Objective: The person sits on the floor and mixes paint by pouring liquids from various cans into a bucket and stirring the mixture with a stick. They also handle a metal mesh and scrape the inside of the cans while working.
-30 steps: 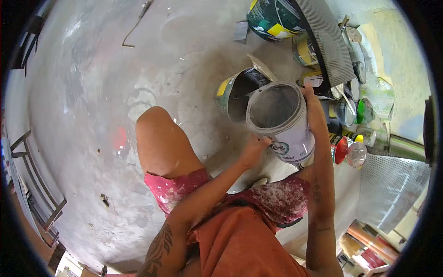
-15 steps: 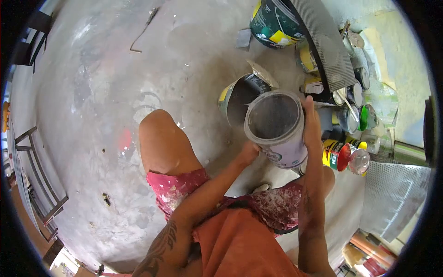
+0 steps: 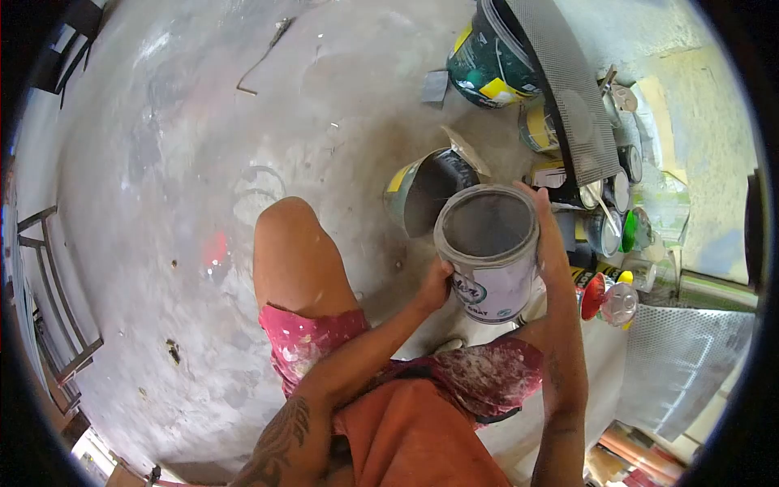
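Observation:
Between my hands is a pale paint can (image 3: 497, 284) with a dark, dusty top and a printed label facing me. My left hand (image 3: 436, 286) grips its lower left side, the thumb near the label. Along the can's right rim and side, my right hand (image 3: 550, 231) is closed, its fingers partly hidden behind it. Just beyond, a larger bucket (image 3: 398, 195) with a dark inside stands on the floor, partly covered by the can. A torn piece of cardboard (image 3: 465, 151) rests on that bucket's rim.
A dark green bucket (image 3: 491, 69) stands at the far side beside a perforated black panel (image 3: 576, 105). Several cans and a red-topped can (image 3: 593, 297) line the right wall. A perforated metal sheet (image 3: 682, 365) lies lower right. A bent rod (image 3: 264, 57) lies on the floor.
The can has come slightly nearer and turned, so more of its label faces me. Both hands have moved with it. The view has shifted a little.

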### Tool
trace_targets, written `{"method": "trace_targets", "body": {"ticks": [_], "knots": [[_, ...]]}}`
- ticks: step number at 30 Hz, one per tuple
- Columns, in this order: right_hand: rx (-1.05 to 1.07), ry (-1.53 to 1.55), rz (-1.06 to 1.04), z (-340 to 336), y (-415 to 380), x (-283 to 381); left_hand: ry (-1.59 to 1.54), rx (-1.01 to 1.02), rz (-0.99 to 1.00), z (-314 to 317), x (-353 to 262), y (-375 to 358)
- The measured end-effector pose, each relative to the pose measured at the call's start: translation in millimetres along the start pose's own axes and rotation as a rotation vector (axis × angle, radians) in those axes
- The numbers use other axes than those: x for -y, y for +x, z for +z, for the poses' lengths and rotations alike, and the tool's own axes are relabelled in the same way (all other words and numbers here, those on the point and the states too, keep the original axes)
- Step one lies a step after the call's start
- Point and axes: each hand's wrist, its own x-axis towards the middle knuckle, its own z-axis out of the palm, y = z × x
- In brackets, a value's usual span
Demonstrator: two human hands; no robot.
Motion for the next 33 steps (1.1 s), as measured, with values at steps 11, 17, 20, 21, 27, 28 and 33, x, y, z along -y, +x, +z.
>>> {"method": "trace_targets", "body": {"ticks": [11,17,20,21,27,28,33], "knots": [[0.042,0.06,0.121,21.7,11.8,29.7,-0.123,-0.01,-0.07,14.4,-8.2,-12.3],[0.017,0.051,0.127,19.2,11.9,21.5,-0.097,-0.046,-0.001,22.1,-11.2,-13.4],[0.044,-0.043,0.161,15.1,25.5,22.5,-0.256,-0.06,-0.048,25.7,-11.7,-15.8],[0.086,-0.108,0.174,12.8,32.0,22.0,-0.351,-0.04,-0.101,28.3,-15.1,-16.9],[0.207,-0.35,0.083,5.7,31.6,48.2,-0.404,-0.049,-0.104,56.6,-35.0,-10.6],[0.212,-0.357,0.084,3.8,34.4,47.6,-0.409,-0.067,-0.104,63.2,-36.3,-8.7],[0.081,-0.534,0.124,11.1,42.0,48.7,-0.432,-0.103,-0.102,77.9,-47.4,-7.9]]}}
